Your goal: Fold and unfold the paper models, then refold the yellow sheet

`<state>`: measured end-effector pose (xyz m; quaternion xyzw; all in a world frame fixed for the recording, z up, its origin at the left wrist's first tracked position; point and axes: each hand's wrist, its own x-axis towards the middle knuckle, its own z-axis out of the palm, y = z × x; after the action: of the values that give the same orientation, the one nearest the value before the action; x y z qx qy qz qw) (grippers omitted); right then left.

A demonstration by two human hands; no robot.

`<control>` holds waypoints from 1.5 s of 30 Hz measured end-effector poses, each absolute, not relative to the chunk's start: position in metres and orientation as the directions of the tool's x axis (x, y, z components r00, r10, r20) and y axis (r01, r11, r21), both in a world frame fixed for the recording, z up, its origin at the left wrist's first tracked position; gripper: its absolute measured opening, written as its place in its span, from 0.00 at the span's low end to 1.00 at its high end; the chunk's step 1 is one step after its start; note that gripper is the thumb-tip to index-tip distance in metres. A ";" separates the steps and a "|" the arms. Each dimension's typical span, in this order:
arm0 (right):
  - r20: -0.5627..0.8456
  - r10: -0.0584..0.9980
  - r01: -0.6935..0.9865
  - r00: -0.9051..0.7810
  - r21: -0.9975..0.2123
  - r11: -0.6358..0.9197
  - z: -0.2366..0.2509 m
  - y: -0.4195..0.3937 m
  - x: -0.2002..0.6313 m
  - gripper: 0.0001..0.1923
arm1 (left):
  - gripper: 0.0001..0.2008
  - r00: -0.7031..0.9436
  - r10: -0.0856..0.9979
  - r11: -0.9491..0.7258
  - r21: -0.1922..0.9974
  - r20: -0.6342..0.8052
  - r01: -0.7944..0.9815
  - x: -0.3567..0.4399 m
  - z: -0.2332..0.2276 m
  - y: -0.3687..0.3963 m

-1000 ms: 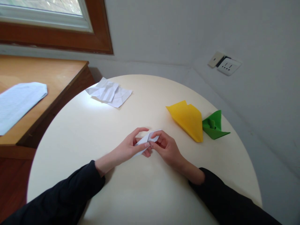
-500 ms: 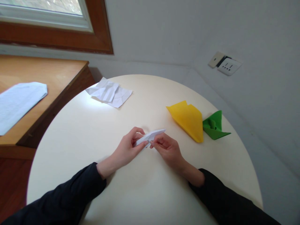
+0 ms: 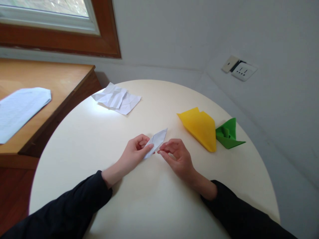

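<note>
white fold: smooth matt paper
table: smooth cream, slight sheen
far sheet: creased paper
desk: varnished wood

Soft daylight from the window, faint shadows, wide-angle bending at edges.

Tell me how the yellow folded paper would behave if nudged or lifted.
The yellow folded paper looks thin and light, so it would probably slide easily on the smooth table. Its layered folds likely keep it fairly stiff, though pinching could crease it.
</note>
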<state>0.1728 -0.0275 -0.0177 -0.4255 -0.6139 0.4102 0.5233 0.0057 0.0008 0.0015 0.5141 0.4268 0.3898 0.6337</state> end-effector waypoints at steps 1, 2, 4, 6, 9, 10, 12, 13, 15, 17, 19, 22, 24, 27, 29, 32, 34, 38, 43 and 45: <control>0.297 0.950 0.141 -0.096 -0.941 0.308 -0.017 -0.027 0.174 0.08 | 0.16 0.328 0.933 0.185 0.980 -0.150 -0.076 0.006 0.001 0.001; 0.301 0.948 0.192 -0.104 -0.929 0.316 -0.016 -0.027 0.174 0.05 | 0.16 0.325 0.932 0.201 0.975 -0.160 -0.096 0.006 0.000 0.001; 0.313 0.942 0.275 -0.118 -0.902 0.334 -0.013 -0.027 0.175 0.04 | 0.17 0.324 0.930 0.228 0.964 -0.173 -0.138 0.006 -0.002 0.000; 0.324 0.937 0.314 -0.130 -0.883 0.349 -0.012 -0.027 0.175 0.04 | 0.17 0.337 0.924 0.248 0.952 -0.178 -0.177 0.008 -0.003 -0.001; 0.347 0.926 0.335 -0.151 -0.863 0.378 -0.010 -0.026 0.173 0.03 | 0.17 0.376 0.910 0.272 0.938 -0.178 -0.215 0.009 -0.003 -0.004; 0.354 0.922 0.341 -0.158 -0.857 0.387 -0.010 -0.026 0.173 0.03 | 0.17 0.385 0.906 0.276 0.936 -0.177 -0.220 0.010 -0.003 -0.004; 0.367 0.915 0.351 -0.167 -0.845 0.402 -0.009 -0.026 0.172 0.03 | 0.17 0.396 0.902 0.277 0.935 -0.172 -0.223 0.011 -0.002 -0.005; 0.370 0.913 0.355 -0.169 -0.842 0.407 -0.009 -0.026 0.172 0.03 | 0.16 0.399 0.901 0.274 0.936 -0.169 -0.222 0.011 -0.002 -0.006; 0.379 0.910 0.360 -0.171 -0.835 0.415 -0.009 -0.027 0.172 0.03 | 0.16 0.407 0.899 0.266 0.940 -0.161 -0.215 0.011 0.000 -0.006; 0.387 0.906 0.367 -0.171 -0.829 0.423 -0.009 -0.027 0.173 0.03 | 0.15 0.409 0.900 0.251 0.946 -0.151 -0.203 0.012 0.001 -0.006; 0.387 0.906 0.378 -0.168 -0.824 0.422 -0.009 -0.028 0.173 0.04 | 0.15 0.407 0.902 0.231 0.957 -0.143 -0.176 0.012 0.002 -0.007; 0.386 0.908 0.399 -0.161 -0.816 0.418 -0.010 -0.028 0.174 0.03 | 0.15 0.405 0.905 0.191 0.974 -0.128 -0.119 0.012 0.002 -0.008; 0.394 0.905 0.403 -0.158 -0.811 0.423 -0.011 -0.028 0.174 0.02 | 0.14 0.409 0.906 0.158 0.983 -0.108 -0.091 0.012 0.001 -0.008; 0.431 0.888 0.422 -0.162 -0.783 0.457 -0.013 -0.028 0.175 0.03 | 0.13 0.417 0.909 0.076 0.991 -0.025 -0.106 0.012 0.000 -0.009; 0.478 0.865 0.455 -0.153 -0.742 0.491 -0.013 -0.028 0.175 0.06 | 0.10 0.387 0.919 -0.034 0.994 0.073 -0.105 0.013 -0.001 -0.010; 0.567 0.812 0.472 -0.142 -0.682 0.559 -0.013 -0.028 0.174 0.09 | 0.04 0.306 0.921 -0.269 0.962 0.241 0.050 0.012 -0.003 -0.012; 0.611 0.777 0.452 -0.149 -0.657 0.603 -0.011 -0.029 0.174 0.11 | 0.02 0.276 0.889 -0.421 0.889 0.365 0.181 0.011 -0.003 -0.015; 0.676 0.720 0.430 -0.157 -0.609 0.666 -0.006 -0.031 0.173 0.12 | 0.07 0.243 0.779 -0.626 0.701 0.578 0.341 0.011 -0.001 -0.020; 0.742 0.651 0.434 -0.158 -0.540 0.721 -0.004 -0.033 0.174 0.11 | 0.10 0.237 0.671 -0.728 0.562 0.703 0.393 0.012 0.004 -0.023; 0.755 0.636 0.430 -0.160 -0.526 0.733 -0.004 -0.033 0.175 0.12 | 0.10 0.255 0.648 -0.750 0.543 0.718 0.377 0.012 0.006 -0.023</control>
<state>0.1748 -0.0333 -0.0045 -0.3527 -0.7558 0.0945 0.5435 0.0117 -0.0229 0.0060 0.7810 0.3280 0.5149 0.1316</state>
